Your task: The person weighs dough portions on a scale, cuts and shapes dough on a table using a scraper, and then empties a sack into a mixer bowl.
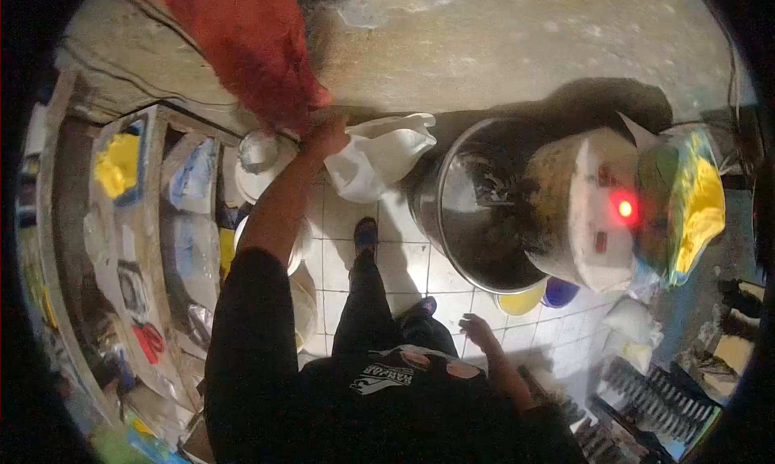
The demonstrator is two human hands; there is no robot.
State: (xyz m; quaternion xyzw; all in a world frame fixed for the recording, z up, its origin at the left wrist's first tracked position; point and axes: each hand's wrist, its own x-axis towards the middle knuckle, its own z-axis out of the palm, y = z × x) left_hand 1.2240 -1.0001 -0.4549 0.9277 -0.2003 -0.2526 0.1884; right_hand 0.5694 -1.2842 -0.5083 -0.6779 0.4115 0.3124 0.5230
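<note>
My left hand (327, 139) reaches forward with its fingers closed at the edge of a white plastic container (375, 157), which hangs over the tiled floor. Just above that hand, and overlapping it, is the lower end of a red cloth (258, 52). Beside my body on the right, my right hand (478, 332) is low, fingers loosely apart and holding nothing. A large dark metal drum (476, 202) with a shiny rim stands right of the white container.
Shelves (153, 214) with bags and red scissors (148, 341) line the left. Right of the drum are a machine part with a red light (623, 208) and a yellow bag (702, 210). Yellow (521, 300) and purple (559, 292) buckets stand below. Black racks (658, 395) lie lower right.
</note>
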